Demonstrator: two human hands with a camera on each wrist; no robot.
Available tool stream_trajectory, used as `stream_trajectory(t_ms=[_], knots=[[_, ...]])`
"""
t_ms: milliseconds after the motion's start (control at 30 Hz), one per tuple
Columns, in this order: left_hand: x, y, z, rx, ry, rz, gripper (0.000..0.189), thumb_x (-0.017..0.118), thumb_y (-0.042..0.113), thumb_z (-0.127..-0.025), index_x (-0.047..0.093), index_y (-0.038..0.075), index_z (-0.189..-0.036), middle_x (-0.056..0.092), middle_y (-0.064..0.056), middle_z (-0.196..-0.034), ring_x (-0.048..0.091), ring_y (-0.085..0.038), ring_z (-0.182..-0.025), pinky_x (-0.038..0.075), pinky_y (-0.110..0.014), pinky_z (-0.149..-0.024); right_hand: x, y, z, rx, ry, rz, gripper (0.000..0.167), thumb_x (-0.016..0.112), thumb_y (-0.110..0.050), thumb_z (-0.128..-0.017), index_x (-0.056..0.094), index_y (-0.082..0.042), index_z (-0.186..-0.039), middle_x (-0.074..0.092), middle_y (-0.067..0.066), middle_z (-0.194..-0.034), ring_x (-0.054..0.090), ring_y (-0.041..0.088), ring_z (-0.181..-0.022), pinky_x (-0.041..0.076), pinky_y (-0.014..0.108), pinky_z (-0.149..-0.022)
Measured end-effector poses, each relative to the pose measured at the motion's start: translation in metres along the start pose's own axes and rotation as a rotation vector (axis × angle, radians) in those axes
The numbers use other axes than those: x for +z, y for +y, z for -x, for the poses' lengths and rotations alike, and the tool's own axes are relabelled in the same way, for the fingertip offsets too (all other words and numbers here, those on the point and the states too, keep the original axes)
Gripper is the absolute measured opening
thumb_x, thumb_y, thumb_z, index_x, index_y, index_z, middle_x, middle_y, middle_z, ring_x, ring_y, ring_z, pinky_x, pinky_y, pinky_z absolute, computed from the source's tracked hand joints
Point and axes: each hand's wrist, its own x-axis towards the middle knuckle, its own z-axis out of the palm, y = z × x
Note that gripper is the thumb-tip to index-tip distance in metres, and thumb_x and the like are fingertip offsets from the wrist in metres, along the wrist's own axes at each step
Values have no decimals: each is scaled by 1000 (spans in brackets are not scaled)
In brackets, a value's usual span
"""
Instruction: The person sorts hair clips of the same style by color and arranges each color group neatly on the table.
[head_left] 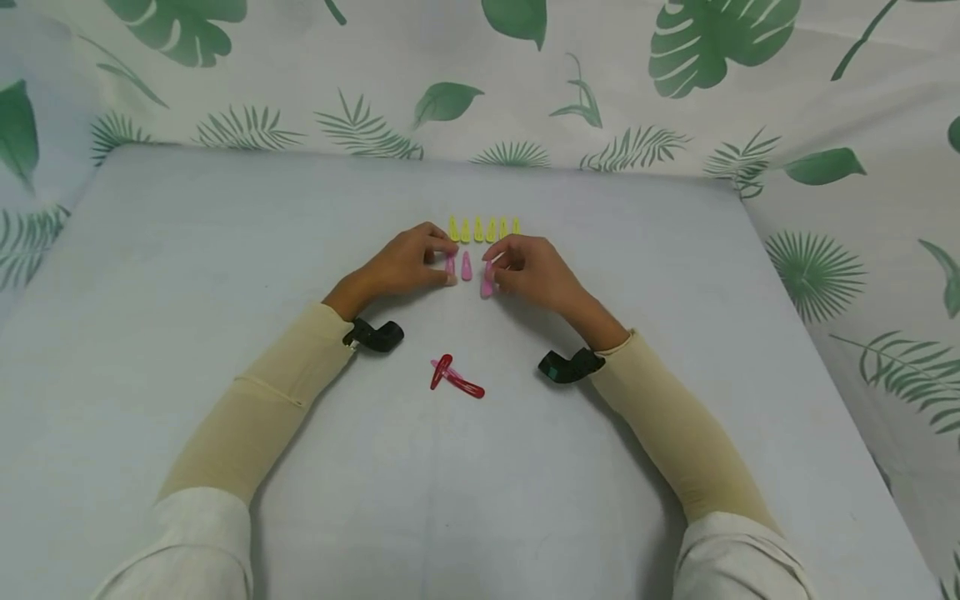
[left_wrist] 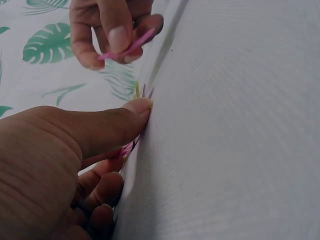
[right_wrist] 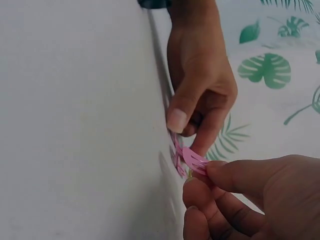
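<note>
In the head view, my left hand (head_left: 408, 262) holds a pink snap hair clip (head_left: 450, 265) on the table, index finger at its upper end and thumb at its lower end. My right hand (head_left: 536, 268) pinches another pink hair clip (head_left: 487, 283) between thumb and fingers; the right wrist view shows that clip (right_wrist: 195, 161) raised off the cloth. Between the hands lies a third pink hair clip (head_left: 467, 267), upright in line. Just beyond, several yellow hair clips (head_left: 478, 231) form a row, its right end partly behind my right fingers.
Nearer to me, red hair clips (head_left: 467, 387) lie crossed in a small pile with a pink clip (head_left: 435, 363) among them. A pale cloth covers the table (head_left: 225, 217). Behind its far edge hangs a leaf-print sheet (head_left: 525, 100).
</note>
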Motion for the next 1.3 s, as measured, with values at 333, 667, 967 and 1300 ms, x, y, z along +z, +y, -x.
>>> stream_trajectory(t_ms=[333, 667, 967, 1300], knots=[[0, -1, 0, -11, -7, 23, 53, 76, 23, -86, 59, 6, -134, 50, -6, -127, 50, -21, -103, 42, -35, -87, 3, 6, -19, 57, 14, 61, 17, 64, -5, -91, 66, -3, -108, 68, 10, -89, 61, 20, -70, 47, 29, -62], [-1, 1, 0, -27, -17, 10, 54, 76, 23, -87, 59, 6, -135, 49, -7, -129, 50, -22, -106, 43, -36, -90, 2, 7, -25, 66, 26, 106, 19, 64, -6, -91, 66, -3, -109, 67, 11, -93, 58, 22, -76, 45, 31, -66], [-2, 3, 2, -42, -17, 15, 53, 76, 23, -87, 59, 6, -134, 49, -6, -128, 49, -22, -106, 42, -36, -91, 7, 13, -31, 122, 54, 172, 22, 65, -8, -90, 68, -4, -112, 62, 10, -91, 53, 22, -82, 42, 31, -69], [-1, 2, 1, -27, -16, 22, 53, 76, 23, -86, 59, 6, -134, 49, -6, -128, 49, -22, -105, 42, -36, -90, 7, 7, -27, 145, 64, 174, 26, 64, -13, -93, 65, -6, -117, 63, 9, -94, 54, 22, -79, 43, 32, -67]])
